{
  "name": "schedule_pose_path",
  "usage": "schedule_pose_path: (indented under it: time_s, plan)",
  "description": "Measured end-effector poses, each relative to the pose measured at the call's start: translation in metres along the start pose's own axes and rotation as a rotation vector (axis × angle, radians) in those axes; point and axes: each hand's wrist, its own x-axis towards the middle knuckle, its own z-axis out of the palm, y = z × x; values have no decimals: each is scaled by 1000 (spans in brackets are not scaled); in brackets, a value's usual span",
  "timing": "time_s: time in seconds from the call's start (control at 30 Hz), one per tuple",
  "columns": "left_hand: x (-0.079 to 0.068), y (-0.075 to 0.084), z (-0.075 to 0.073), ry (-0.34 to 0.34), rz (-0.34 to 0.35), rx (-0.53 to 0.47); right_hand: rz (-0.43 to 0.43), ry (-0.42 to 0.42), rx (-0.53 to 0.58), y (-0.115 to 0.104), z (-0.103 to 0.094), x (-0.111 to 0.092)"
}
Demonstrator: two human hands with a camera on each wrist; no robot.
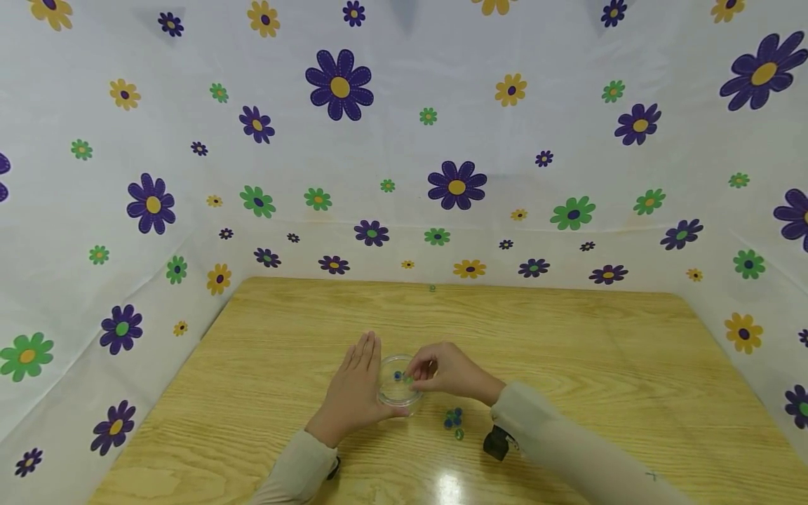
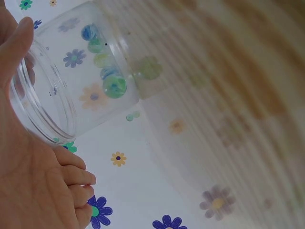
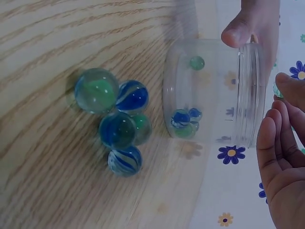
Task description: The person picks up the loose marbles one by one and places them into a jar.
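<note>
A clear, round, open-topped jar (image 1: pixel 396 402) stands on the wooden table with several blue and green marbles (image 2: pixel 114 86) at its bottom. My left hand (image 1: pixel 351 393) rests against the jar's left side with straight fingers, its thumb stretched along the near side by the rim. Over the mouth, my right hand (image 1: pixel 447 369) pinches a green marble (image 3: pixel 278 90) between thumb and fingertips. Just right of the jar lies a group of loose blue and green marbles (image 3: pixel 117 130), close together on the tabletop.
A single marble (image 1: pixel 432 288) lies at the table's (image 1: pixel 284 315) far edge. White cloth (image 1: pixel 404 140) printed with flowers hangs behind the table and along both sides. Dark wrist devices, such as the one (image 1: pixel 496 443) under the right sleeve, sit low over the tabletop.
</note>
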Motion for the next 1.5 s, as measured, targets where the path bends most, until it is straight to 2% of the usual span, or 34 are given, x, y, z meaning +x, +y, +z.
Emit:
schedule_pose_path:
  time_s: [0.47,0.8,1.5]
  plan:
    - [-1,0,3,8,4,-1,-16,-25,-8,-1,4,-2]
    - [-2,1,4,-9,-5,-5,-7,-11,67,3,-1,-8]
    - [0,1,-1,-15,-8,0,112,-26,78,18,-26,-51]
